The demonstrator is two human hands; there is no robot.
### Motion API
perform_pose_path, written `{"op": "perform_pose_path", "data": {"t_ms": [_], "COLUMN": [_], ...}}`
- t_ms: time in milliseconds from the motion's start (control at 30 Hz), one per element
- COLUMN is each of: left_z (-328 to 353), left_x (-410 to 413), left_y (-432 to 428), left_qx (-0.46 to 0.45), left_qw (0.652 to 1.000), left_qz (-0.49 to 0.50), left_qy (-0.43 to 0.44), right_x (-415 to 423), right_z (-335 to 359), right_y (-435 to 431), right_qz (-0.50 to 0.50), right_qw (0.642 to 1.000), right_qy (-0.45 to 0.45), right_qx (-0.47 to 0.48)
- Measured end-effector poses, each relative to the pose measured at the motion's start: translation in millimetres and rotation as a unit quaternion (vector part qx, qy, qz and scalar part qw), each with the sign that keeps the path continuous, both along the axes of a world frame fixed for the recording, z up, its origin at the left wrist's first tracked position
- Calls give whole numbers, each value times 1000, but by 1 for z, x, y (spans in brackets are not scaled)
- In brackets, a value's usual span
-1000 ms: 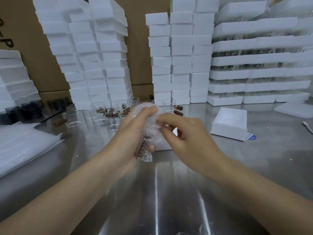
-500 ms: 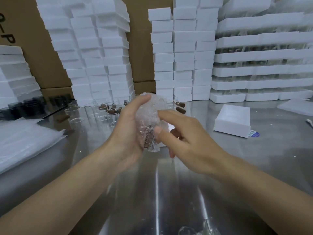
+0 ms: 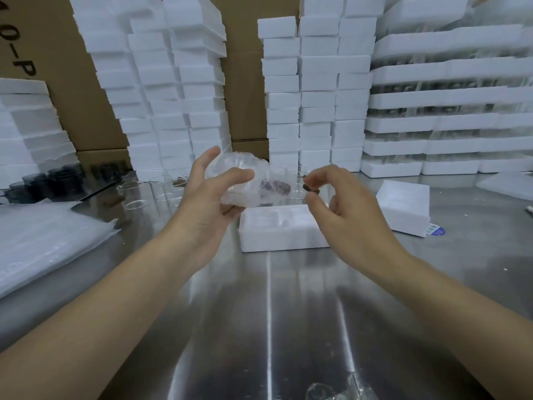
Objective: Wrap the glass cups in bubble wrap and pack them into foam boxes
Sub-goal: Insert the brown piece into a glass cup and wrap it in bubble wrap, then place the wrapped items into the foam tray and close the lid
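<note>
Left hand point(image 3: 207, 197) grips wrapped cup point(image 3: 245, 183), thumb & fingers curled round it; cup blurred inside wrap. Right hand point(image 3: 343, 206) pinches dark bit point(image 3: 312, 191), can't tell what. Box point(image 3: 277, 229) just below, btw hands, on table point(image 3: 274, 313).

The cup point(image 3: 245, 184) lies on its side in the left hand's point(image 3: 207, 206) grip, swathed in clear, crinkled bubble wrap point(image 3: 230, 164). A dark brown part shows through the wrap on the side away from the palm. Just below the grip lies an open white foam box point(image 3: 284, 236), hollows facing up. Behind the grip, bare glasses point(image 3: 135, 194) stand upright. Farther right of the grip sits a closed box point(image 3: 403, 207).
</note>
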State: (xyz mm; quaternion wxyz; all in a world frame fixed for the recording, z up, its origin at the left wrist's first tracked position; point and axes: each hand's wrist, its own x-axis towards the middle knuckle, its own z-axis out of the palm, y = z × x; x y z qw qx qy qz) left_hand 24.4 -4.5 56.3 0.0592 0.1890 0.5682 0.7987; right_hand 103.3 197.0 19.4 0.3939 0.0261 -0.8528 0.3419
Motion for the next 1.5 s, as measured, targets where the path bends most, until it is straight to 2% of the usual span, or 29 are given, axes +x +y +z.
{"op": "perform_pose_path", "data": {"t_ms": [67, 133, 200, 300, 533, 733, 933, 1133, 1300, 1433, 1500], "left_z": [-1, -3, -5, -9, -21, -32, -37, -33, -31, -35, -40], "left_x": [-7, -11, -13, -16, -21, -29, -38, -34, -28, -30, -35], "left_y": [-4, -7, -7, -5, -3, -5, -12, -14, -14, -14, -13], "left_qx": [6, 1, 5, -4, -153, -338, -398, -420, -479, -442, -462], "left_qw": [1000, 1000, 1000, 1000, 979, 914, 886, 872, 833, 845, 825], "left_qz": [2, -6, -2, 1, 43, 38, 41, 49, 48, 18, 8], "left_qy": [-3, 11, 17, 22, 129, 219, 233, 246, 272, 300, 325], "right_x": [0, 1, 2, 3, 5, 3, 2, 2, 0, 0, 1], "right_z": [-2, -6, -8, -8, -8, -9, -11, -10, -11, -11, -10], "right_y": [8, 10, 8, 2, -8, -5, -4, -4, -3, -3, -4], "right_qz": [-64, -104, -107, -93, -87, -96, -98, -91, -90, -88, -85], "right_qw": [990, 961, 945, 944, 948, 951, 954, 955, 954, 954, 953], "right_qy": [-94, -198, -237, -228, -203, -202, -195, -197, -199, -198, -201], "right_qx": [81, 165, 198, 219, 228, 216, 204, 202, 204, 207, 208]}}
